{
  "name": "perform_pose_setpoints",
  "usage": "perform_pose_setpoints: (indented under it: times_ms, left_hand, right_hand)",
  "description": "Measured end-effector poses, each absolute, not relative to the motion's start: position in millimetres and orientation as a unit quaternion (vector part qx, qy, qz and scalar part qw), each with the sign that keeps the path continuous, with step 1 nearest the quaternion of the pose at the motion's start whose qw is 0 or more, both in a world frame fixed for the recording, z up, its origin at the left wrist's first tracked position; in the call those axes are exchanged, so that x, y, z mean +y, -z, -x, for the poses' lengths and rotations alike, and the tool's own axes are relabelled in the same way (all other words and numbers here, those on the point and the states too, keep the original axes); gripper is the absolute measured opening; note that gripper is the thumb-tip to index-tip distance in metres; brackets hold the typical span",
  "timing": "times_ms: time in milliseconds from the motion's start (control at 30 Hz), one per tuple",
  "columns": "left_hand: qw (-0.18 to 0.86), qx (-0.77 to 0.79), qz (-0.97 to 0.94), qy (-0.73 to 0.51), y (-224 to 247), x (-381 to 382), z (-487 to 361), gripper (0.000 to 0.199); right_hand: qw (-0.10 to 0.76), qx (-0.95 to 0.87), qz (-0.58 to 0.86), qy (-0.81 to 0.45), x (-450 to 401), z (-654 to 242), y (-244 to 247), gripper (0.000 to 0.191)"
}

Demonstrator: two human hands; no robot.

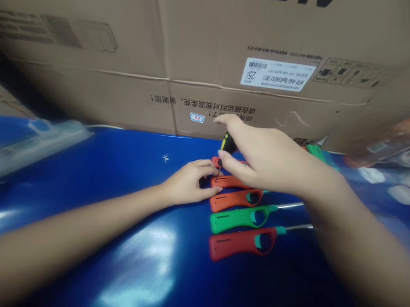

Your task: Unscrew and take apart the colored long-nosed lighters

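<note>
My right hand (264, 155) is closed around the black and yellow handle of a screwdriver (228, 144). Its thin shaft points down, with the tip at the butt end of an orange gas lighter (233, 181). Thumb and fingers of my left hand (188, 182) pinch that same end from the left. Nearer to me, another orange lighter (227, 202), a green lighter (231, 220) and a red lighter (233, 246) lie side by side, nozzles to the right. Beyond the held one, a red lighter (214, 161) is mostly covered by my right hand.
A large cardboard box (124, 103) stands along the back of the blue table surface (129, 232). Clear plastic bags (48, 138) lie on the left. More plastic-wrapped items (374, 149) and a green object (316, 152) are at right.
</note>
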State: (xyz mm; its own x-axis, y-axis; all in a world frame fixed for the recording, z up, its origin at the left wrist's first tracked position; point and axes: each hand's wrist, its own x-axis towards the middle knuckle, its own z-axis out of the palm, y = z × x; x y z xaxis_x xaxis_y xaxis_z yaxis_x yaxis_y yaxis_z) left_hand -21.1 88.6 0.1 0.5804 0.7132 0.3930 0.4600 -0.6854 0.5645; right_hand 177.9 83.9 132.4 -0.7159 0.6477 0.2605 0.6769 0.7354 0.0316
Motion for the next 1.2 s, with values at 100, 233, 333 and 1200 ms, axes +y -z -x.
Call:
perform_pose_setpoints:
  times_ms: [100,233,333,1200]
  left_hand:
    - [0.205,0.345,-0.864,-0.305,-0.5,88.7,21.2,0.029]
    - [0.211,0.337,-0.866,-0.305,0.3,89.3,21.8,0.030]
    - [0.209,0.335,-0.865,-0.309,0.8,89.5,21.9,0.028]
    - [0.225,0.340,-0.849,-0.336,3.6,88.6,21.5,0.018]
  right_hand:
    - [0.109,-0.915,0.378,0.086,84.6,-177.5,-132.9,0.047]
    - [0.120,-0.920,0.366,0.074,84.5,-177.2,-133.8,0.043]
    - [0.124,-0.918,0.369,0.075,84.0,-176.6,-133.4,0.044]
    - [0.155,-0.921,0.347,0.083,84.7,-173.1,-128.4,0.038]
